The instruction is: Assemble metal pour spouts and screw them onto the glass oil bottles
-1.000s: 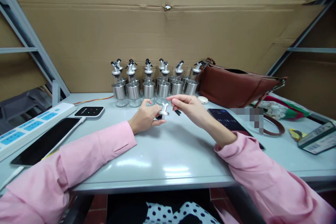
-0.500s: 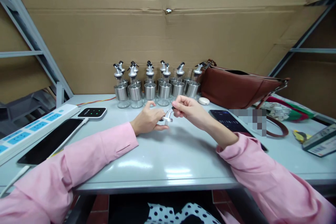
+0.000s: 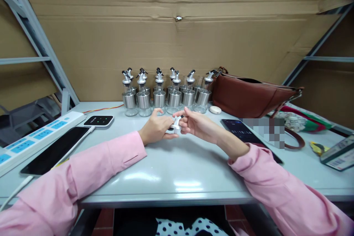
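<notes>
Cardboard backing (image 3: 177,44) is seen behind the worktop (image 3: 166,169) in the head view, w/ grey metal struts (image 3: 41,40) slanted at L & R sides. Just in front of the cardboard, glass bottles (image 3: 144,100) w/ steel bands are stood upright in approx. two rows, six in front; silver pourer tops w/ black tips are fitted on the front ones.

Nearer, at mid-worktop, a loose silver pourer head (image 3: 177,124) is held up btwn both hands, above the surface & apart from the bottles. It's gripped by the L hand (image 3: 157,127), thumb below & fingers above, grip closed on its side. By the R hand (image 3: 197,125) it's approached from the other side, w/ fingers bent & fingertips right at the spout, next to a small black bit (image 3: 181,117); whether that bit is pinched by the R grip can't be told, parts being tiny & overlapped. Pink sleeves (image 3: 106,155) are worn on both arms.

Far L: a white power strip (image 3: 41,137), a dark-screened tablet (image 3: 56,151) w/ white cable, & a b/w device (image 3: 99,121) w/ green lights are laid out. On R: a round white case (image 3: 215,110), brown handbag (image 3: 249,97), phone (image 3: 239,129) w/ timer showing, yellow wrapper (image 3: 318,148) & green box (image 3: 337,158) are placed.
</notes>
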Demonstrator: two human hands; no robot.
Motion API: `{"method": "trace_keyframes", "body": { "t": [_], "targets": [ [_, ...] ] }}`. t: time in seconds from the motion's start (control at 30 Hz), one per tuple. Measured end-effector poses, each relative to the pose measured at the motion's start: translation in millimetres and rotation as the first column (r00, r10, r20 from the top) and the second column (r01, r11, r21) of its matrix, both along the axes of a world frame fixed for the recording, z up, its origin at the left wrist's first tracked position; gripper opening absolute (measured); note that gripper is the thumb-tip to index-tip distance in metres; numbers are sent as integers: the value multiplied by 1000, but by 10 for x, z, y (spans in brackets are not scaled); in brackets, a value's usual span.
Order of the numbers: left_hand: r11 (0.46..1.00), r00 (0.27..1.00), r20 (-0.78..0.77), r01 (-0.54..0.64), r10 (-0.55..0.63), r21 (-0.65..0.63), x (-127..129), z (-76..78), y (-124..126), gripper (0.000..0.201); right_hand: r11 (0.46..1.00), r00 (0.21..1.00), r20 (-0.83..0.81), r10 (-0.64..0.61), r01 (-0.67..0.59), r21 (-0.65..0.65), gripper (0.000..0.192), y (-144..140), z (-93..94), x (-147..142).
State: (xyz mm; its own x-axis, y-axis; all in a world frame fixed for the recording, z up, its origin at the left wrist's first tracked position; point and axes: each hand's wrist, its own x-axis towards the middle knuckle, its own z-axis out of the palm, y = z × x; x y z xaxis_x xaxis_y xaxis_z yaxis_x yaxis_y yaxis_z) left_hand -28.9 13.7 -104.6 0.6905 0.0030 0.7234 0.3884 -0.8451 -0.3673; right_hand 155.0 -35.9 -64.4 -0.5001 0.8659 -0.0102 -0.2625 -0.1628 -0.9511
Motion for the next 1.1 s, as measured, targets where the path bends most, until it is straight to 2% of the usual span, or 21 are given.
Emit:
{"method": "trace_keyframes", "body": {
  "t": [0.1,0.3,0.5,0.7,0.93,1.0,1.1],
  "targets": [
    [999,999,22,27,-27,22,5,17,-22,43,996,998,-33,55,-57,-75,29,3,-5,17],
    [998,998,39,41,-42,40,9,25,-28,45,990,993,-15,119,-119,-70,22,10,5,71],
    [999,999,18,44,-44,2,-3,-4,-6,45,989,991,-18,129,-130,-70,23,0,14,53],
    [995,998,-69,-13,6,-96,-21,-40,27,49,996,997,-2,71,-71,-58,24,-18,18,23],
    [996,997,-63,-47,43,-71,-14,-33,23,49,998,998,59,32,-35,53,33,-13,-6,12],
    [996,997,-66,-48,43,-81,-11,-28,24,49,990,990,141,-16,-4,144,36,-16,-14,6],
    [984,992,-108,-86,70,-155,-9,-20,27,52,948,942,306,-135,33,315,38,-2,-33,-10]
  ]
}}
